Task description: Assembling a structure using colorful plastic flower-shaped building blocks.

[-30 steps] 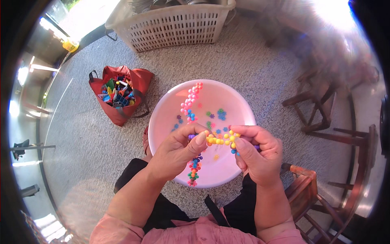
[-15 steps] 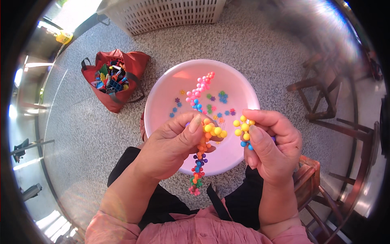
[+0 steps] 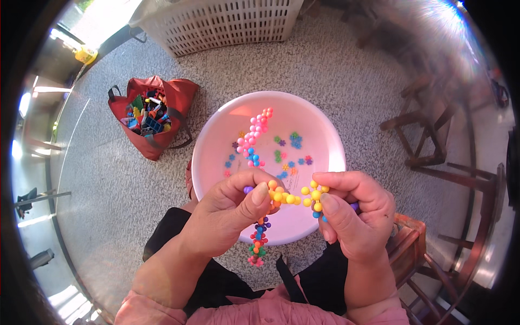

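Observation:
My left hand (image 3: 230, 208) is closed around the middle of a long chain of knobbly flower-shaped plastic pieces (image 3: 253, 135). Pink and blue pieces rise from the far side of the grip; orange, purple, red and green ones hang below it. A yellow branch (image 3: 287, 198) sticks out to the right from between thumb and fingers. Pinched in my right hand (image 3: 360, 214) is a yellow flower-shaped piece (image 3: 316, 194), with blue and purple knobs showing near the fingers. Its knobs are very close to the branch tip; whether they touch, I cannot tell.
Below my hands stands a pink basin (image 3: 331, 216) with several loose flower pieces (image 3: 296, 142) on its bottom. A red bag (image 3: 142, 140) of mixed toy parts lies to the left. Farther off is a white slatted basket (image 3: 227, 30). Wooden stools (image 3: 411, 238) stand at the right.
Both hands have come lower in the picture, nearer my body. The right hand's yellow piece has moved left, closing most of the gap to the yellow branch.

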`<move>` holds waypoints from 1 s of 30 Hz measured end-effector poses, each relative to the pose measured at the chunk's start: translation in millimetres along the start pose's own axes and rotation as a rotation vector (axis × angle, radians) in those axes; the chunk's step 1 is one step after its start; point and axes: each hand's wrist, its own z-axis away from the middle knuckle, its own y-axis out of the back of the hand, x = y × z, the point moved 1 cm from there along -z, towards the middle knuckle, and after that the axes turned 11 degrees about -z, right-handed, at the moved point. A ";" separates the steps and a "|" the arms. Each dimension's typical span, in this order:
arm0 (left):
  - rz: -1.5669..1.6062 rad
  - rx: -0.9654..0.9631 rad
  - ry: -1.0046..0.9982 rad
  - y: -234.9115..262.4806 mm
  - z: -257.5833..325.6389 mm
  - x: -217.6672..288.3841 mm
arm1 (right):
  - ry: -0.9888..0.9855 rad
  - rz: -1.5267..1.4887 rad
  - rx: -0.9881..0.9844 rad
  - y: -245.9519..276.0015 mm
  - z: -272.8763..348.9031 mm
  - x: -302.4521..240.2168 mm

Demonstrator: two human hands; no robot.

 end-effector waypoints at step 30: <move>-0.178 0.082 0.021 2.7 -3.7 5.3 | -0.234 -0.410 -0.059 2.9 -8.7 11.8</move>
